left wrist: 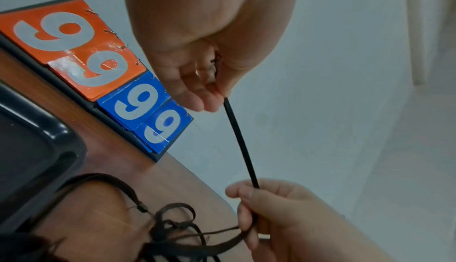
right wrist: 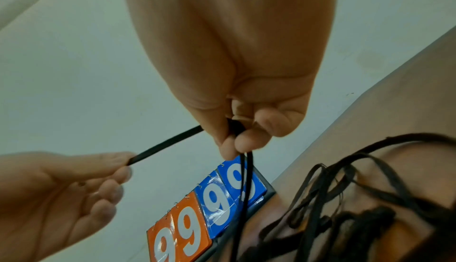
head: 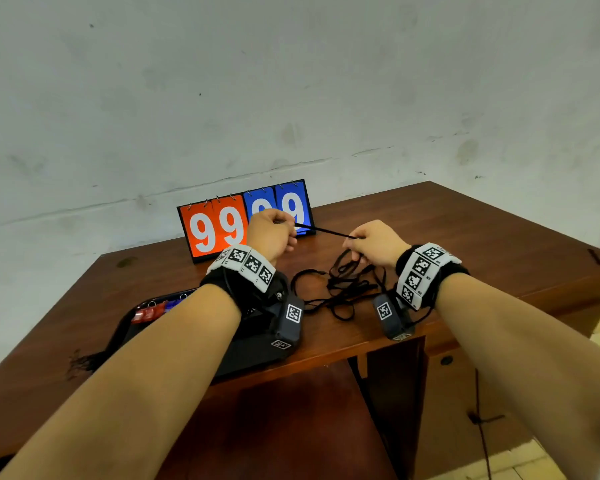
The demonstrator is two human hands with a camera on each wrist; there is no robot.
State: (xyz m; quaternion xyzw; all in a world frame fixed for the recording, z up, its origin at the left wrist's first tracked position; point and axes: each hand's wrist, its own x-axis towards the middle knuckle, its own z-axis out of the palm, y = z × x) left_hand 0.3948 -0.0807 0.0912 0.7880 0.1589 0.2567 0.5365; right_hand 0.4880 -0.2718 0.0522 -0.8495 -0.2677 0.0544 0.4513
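A long black cord (head: 323, 231) is stretched taut between my two hands above the wooden table (head: 482, 237). My left hand (head: 278, 226) pinches one end of the cord (left wrist: 240, 141) between thumb and fingertips. My right hand (head: 361, 239) grips the cord (right wrist: 165, 147) in curled fingers, and two strands hang from it down to a tangled pile of black cord (head: 343, 289) on the table (right wrist: 407, 100). The tangle (left wrist: 172, 233) lies between my wrists, and the same tangle (right wrist: 345, 198) fills the lower right of the right wrist view.
A flip scoreboard (head: 222, 226) with orange and blue cards reading 99 99 stands at the back of the table against the wall. A black tray (head: 146, 327) holding small red and blue items sits under my left forearm. The table's edge drops off to the right.
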